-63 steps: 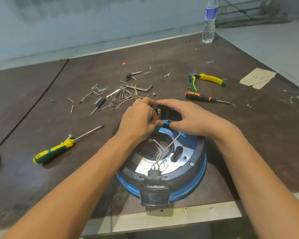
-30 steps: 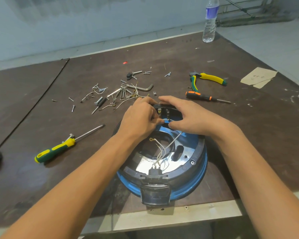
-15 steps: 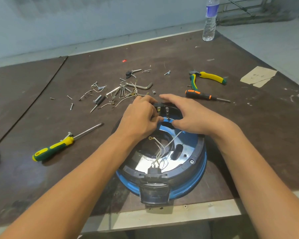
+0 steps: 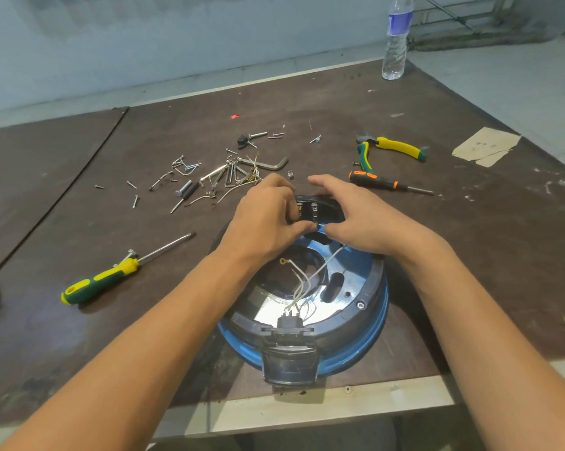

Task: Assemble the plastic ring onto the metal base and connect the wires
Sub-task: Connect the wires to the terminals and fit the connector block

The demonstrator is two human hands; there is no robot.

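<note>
A round blue metal base (image 4: 377, 323) lies at the table's near edge, with a dark plastic ring (image 4: 370, 288) seated on its rim and a dark connector block (image 4: 289, 356) at the front. Thin white wires (image 4: 302, 283) rise from the block toward the far side; one loose wire ends in a small ring terminal (image 4: 283, 261). My left hand (image 4: 264, 222) and my right hand (image 4: 356, 219) meet over the far rim, fingertips pinching a wire end (image 4: 318, 225) beside the metal tabs (image 4: 312, 209) there. My fingers hide the joint itself.
A yellow-green screwdriver (image 4: 111, 276) lies left of the base. Several loose screws, an Allen key (image 4: 268, 164) and bits of wire are scattered behind my hands. Pliers (image 4: 388, 148) and an orange-black screwdriver (image 4: 382, 183) lie to the right. A water bottle (image 4: 395, 40) stands far back.
Both hands stay at the far rim, making only small finger movements on the wire end. The view has shifted slightly; the base has not moved.
</note>
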